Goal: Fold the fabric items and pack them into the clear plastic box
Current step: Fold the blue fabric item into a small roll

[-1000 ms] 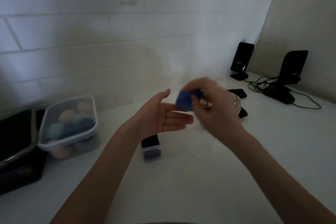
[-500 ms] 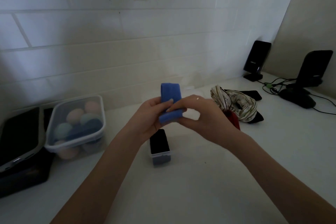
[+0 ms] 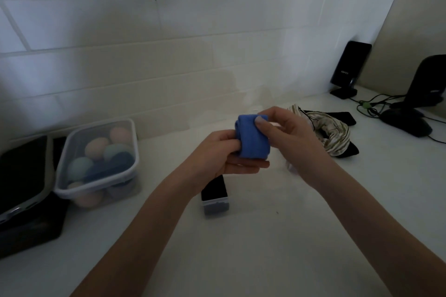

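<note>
I hold a blue fabric roll (image 3: 252, 138) up over the middle of the counter (image 3: 277, 236), both hands on it. My left hand (image 3: 217, 154) cups it from the left and below, thumb pressed against its side and straight fingers under its lower edge. My right hand (image 3: 287, 132) pinches its top right corner between thumb and forefinger, the other fingers curled loosely behind.

The clear plastic box (image 3: 96, 161) sits at the counter's left end near the back wall, lid on, with rolled pieces in peach, pale green and dark blue showing through its sides. Just left of it, at the counter's left edge, stands a black case (image 3: 24, 195).

Below my left wrist a small black-topped box (image 3: 214, 198) rests on the counter. Toward the back right, a striped cream fabric (image 3: 330, 132) lies bunched on top of a black fabric (image 3: 342, 118). In the back right corner stand two black stands (image 3: 350, 67) with cables (image 3: 376, 106) between them.
</note>
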The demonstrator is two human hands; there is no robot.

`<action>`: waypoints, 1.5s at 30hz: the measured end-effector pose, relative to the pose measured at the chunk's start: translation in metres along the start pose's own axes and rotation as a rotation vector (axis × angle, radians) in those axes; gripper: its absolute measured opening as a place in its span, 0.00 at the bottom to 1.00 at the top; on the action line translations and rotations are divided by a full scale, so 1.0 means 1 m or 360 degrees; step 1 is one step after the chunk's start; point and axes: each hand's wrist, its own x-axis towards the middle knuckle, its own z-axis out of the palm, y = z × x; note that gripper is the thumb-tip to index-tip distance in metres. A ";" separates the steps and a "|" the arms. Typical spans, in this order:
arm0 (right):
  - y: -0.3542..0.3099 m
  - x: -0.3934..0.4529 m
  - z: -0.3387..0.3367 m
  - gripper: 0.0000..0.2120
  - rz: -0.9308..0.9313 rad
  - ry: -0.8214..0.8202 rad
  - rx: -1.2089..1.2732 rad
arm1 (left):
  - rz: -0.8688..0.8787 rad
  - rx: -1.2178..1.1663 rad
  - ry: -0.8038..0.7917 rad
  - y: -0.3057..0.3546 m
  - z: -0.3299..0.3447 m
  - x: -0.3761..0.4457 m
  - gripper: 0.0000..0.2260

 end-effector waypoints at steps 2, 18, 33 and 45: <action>-0.001 -0.003 0.001 0.05 0.0047 -0.0017 0.0084 | -0.0005 0.0035 0.0012 0.000 0.000 0.000 0.14; 0.004 -0.008 0.003 0.05 -0.0180 0.0178 -0.0227 | 0.0346 0.0309 0.0487 -0.004 -0.002 -0.002 0.09; 0.012 -0.019 0.034 0.32 0.0435 -0.0285 -0.0219 | 0.0404 0.0112 0.0578 -0.010 0.000 -0.003 0.14; -0.002 -0.023 0.025 0.06 0.0066 0.0397 -0.0201 | 0.0445 -0.0249 0.0559 -0.008 0.001 -0.001 0.10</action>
